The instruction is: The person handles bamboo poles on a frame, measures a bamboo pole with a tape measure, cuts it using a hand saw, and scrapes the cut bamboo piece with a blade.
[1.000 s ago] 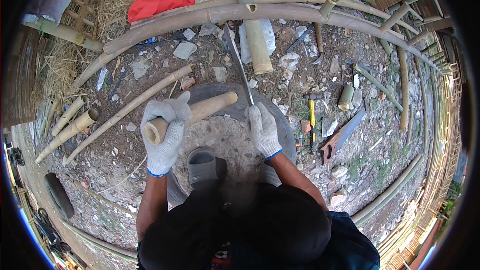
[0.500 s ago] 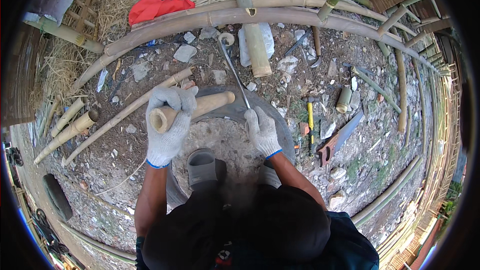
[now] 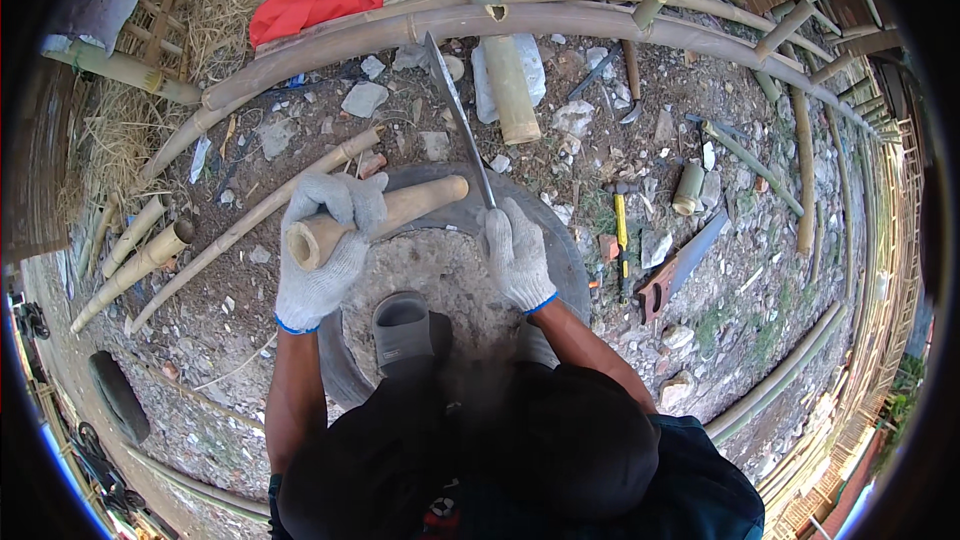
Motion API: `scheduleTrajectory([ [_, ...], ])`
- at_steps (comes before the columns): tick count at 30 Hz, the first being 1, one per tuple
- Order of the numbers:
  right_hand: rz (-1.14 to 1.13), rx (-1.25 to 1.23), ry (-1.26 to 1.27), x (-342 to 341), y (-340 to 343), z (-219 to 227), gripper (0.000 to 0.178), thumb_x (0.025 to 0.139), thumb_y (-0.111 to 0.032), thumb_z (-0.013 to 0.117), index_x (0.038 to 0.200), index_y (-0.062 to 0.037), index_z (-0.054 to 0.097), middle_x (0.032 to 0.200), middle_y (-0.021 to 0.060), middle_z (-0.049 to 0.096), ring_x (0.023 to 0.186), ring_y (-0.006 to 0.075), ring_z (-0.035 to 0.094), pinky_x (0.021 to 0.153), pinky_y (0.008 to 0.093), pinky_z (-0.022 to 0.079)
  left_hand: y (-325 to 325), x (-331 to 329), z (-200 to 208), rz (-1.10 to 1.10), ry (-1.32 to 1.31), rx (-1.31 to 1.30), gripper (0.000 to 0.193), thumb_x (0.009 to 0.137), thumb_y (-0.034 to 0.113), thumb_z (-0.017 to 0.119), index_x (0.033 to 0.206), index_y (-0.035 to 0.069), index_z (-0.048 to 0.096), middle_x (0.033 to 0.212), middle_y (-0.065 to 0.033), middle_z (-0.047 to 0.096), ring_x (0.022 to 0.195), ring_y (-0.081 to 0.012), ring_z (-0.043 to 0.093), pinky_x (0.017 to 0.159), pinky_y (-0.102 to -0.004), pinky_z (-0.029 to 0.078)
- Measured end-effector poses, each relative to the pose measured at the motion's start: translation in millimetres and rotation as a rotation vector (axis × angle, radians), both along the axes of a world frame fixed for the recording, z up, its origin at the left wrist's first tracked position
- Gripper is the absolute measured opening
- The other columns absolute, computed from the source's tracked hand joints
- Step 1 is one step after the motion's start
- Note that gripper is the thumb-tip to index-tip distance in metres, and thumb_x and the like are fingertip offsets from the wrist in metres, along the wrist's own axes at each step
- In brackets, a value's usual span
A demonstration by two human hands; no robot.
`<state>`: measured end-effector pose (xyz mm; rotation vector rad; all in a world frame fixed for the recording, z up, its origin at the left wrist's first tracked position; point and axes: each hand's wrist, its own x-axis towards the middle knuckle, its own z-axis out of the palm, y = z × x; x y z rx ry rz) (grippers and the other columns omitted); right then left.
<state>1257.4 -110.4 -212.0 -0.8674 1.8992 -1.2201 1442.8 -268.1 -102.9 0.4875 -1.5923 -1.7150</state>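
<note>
My left hand (image 3: 330,245), in a white knitted glove, is closed around a short bamboo tube (image 3: 420,202). One hollow end of the tube faces me, and the other points to the far right. In its matching glove, my right hand (image 3: 518,255) grips a long machete (image 3: 463,125) by the handle, which is hidden in the fist. The blade rises away from me, leaning slightly left, with its tip near a thick bamboo pole (image 3: 350,45). Blade and tube are apart. Below both hands lies a black tire (image 3: 572,275) on the ground around my shoes.
To the right lie a yellow-handled hammer (image 3: 622,240), a handsaw (image 3: 685,265) and a short bamboo piece (image 3: 689,188). A long bamboo pole (image 3: 240,225) and cut lengths (image 3: 140,265) lie at left. Beyond the far pole sits a red bag (image 3: 305,12). Stones litter the dirt.
The machete has turned in my right hand, so its blade shows broader and its tip sits farther away and left. My left hand has shifted slightly left with the bamboo tube.
</note>
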Motion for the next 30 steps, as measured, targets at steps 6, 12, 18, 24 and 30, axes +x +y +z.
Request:
scheduleTrajectory([
  [6, -0.029, 0.218, 0.076, 1.6, 16.4, -64.4, 0.049, 0.108, -0.044, 0.049, 0.109, 0.0019, 0.065, 0.097, 0.0341, 0.067, 0.1, 0.0544, 0.064, 0.083, 0.0557, 0.051, 3.0, -0.5, -2.4, -0.132, -0.068, 0.006, 0.029, 0.08, -0.005, 0.068, 0.097, 0.012, 0.05, 0.09, -0.0015, 0.059, 0.093, -0.0165, 0.06, 0.119, -0.0542, 0.037],
  [12, 0.008, 0.159, -0.016, -0.2, 7.9, -8.1, 0.056, 0.108, -0.045, 0.048, 0.126, 0.0052, 0.064, 0.106, 0.0332, 0.07, 0.104, 0.0522, 0.067, 0.089, 0.0531, 0.053, 1.2, 10.4, 7.7, -0.122, -0.051, -0.021, 0.031, 0.078, -0.005, 0.066, 0.1, 0.011, 0.051, 0.095, -0.0022, 0.061, 0.099, -0.0184, 0.061, 0.118, -0.051, 0.037],
  [18, -0.02, 0.307, -0.014, -10.6, 16.4, -105.2, 0.065, 0.108, -0.052, 0.04, 0.126, 0.0055, 0.064, 0.119, 0.0361, 0.065, 0.119, 0.0521, 0.06, 0.101, 0.0519, 0.047, 3.5, 5.0, 5.9, -0.145, -0.129, -0.009, 0.034, 0.077, -0.003, 0.065, 0.106, 0.009, 0.053, 0.108, -0.0068, 0.061, 0.112, -0.0214, 0.06, 0.117, -0.0474, 0.039],
  [24, -0.08, 0.228, -0.017, 1.1, 27.0, -100.9, 0.048, 0.109, -0.049, 0.05, 0.096, -0.0053, 0.063, 0.071, 0.0049, 0.061, 0.055, 0.0116, 0.056, 0.051, 0.032, 0.044, 18.6, 21.9, 12.9, 0.183, -0.396, 0.197, 0.046, 0.091, 0.012, 0.076, 0.13, 0.001, 0.054, 0.124, -0.0116, 0.063, 0.122, -0.0232, 0.062, 0.096, -0.0356, 0.055],
  [30, -0.007, 0.293, -0.015, 0.8, 18.0, -71.3, 0.062, 0.108, -0.051, 0.045, 0.123, 0.0055, 0.063, 0.116, 0.0374, 0.065, 0.117, 0.055, 0.059, 0.097, 0.0538, 0.048, 27.1, 14.0, 12.4, 0.379, -0.328, 0.154, 0.041, 0.1, 0.011, 0.066, 0.137, -0.002, 0.053, 0.128, -0.0138, 0.066, 0.112, -0.0206, 0.065, 0.094, -0.0331, 0.056],
])
